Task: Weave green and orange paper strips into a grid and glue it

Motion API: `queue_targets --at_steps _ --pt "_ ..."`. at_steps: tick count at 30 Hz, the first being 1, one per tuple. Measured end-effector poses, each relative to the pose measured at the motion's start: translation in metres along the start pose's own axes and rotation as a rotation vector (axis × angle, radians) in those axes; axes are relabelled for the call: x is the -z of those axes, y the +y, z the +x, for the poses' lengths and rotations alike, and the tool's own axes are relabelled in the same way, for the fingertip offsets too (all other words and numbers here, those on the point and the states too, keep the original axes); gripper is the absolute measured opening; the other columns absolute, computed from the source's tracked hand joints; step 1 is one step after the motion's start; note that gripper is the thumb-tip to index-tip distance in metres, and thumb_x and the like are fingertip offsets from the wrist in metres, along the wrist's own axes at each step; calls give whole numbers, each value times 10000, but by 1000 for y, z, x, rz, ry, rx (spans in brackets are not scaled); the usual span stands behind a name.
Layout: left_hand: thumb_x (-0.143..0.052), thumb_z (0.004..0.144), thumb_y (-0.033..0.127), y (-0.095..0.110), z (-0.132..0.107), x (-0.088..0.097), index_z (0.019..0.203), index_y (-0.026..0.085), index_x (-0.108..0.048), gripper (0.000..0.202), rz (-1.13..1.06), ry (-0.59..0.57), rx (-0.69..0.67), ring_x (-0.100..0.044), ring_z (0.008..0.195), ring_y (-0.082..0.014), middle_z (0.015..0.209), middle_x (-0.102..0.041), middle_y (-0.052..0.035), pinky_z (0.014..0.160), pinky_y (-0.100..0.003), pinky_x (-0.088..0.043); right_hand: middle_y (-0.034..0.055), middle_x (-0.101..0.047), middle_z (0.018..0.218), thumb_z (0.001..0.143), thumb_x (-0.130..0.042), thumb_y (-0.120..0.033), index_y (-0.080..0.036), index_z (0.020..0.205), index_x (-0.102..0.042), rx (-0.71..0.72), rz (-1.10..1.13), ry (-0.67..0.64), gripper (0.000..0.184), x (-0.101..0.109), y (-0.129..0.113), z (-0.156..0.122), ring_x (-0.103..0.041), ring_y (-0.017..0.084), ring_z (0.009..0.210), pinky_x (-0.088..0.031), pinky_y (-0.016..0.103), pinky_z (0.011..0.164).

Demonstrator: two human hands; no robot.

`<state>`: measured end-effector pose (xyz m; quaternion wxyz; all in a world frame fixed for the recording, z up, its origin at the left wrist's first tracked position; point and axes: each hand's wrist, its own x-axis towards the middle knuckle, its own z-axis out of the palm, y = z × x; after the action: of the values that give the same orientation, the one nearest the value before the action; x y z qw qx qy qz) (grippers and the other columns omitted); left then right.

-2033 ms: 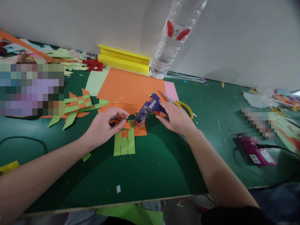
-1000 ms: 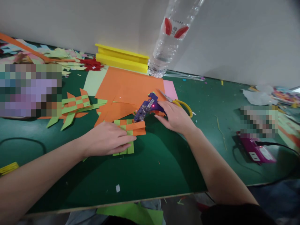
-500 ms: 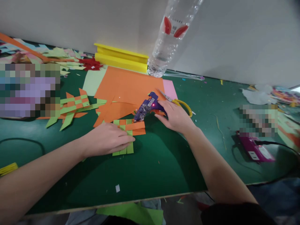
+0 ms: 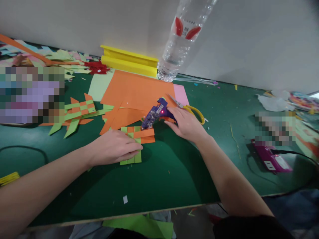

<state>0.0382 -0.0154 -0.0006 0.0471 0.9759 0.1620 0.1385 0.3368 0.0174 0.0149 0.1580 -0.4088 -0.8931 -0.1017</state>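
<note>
A woven piece of green and orange paper strips (image 4: 137,156) lies flat on the table, orange ends sticking out to its right. My left hand (image 4: 116,147) presses it down, fingers together over its left part and hiding some of the weave. In my right hand (image 4: 185,124) is a purple hot glue gun (image 4: 156,113) with a lit red light. Its nozzle points down and left, at the upper edge of the weave; whether it touches cannot be made out. Yellow-handled scissors (image 4: 191,111) lie just behind my right hand.
Orange sheets (image 4: 139,88) lie behind the weave, and a finished-looking woven paper fish (image 4: 79,111) to the left. A large clear bottle (image 4: 176,49) and a folded yellow strip (image 4: 129,64) stand by the wall. A magenta power strip (image 4: 271,157) sits at right.
The glue gun's nozzle has shifted slightly left along the weave's upper edge. My left hand stays pressed in place.
</note>
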Motion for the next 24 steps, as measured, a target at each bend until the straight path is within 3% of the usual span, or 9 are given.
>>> queue_targets --at_steps 24 --pt "-349 1032 293 1 0 1 1057 208 -659 323 -33 -28 38 -674 710 -166 828 -752 -17 614 -288 -403 219 -666 1197 987 -429 -359 -64 1270 -550 -27 5 -20 426 1 1 0 -662 326 1079 -545 505 898"
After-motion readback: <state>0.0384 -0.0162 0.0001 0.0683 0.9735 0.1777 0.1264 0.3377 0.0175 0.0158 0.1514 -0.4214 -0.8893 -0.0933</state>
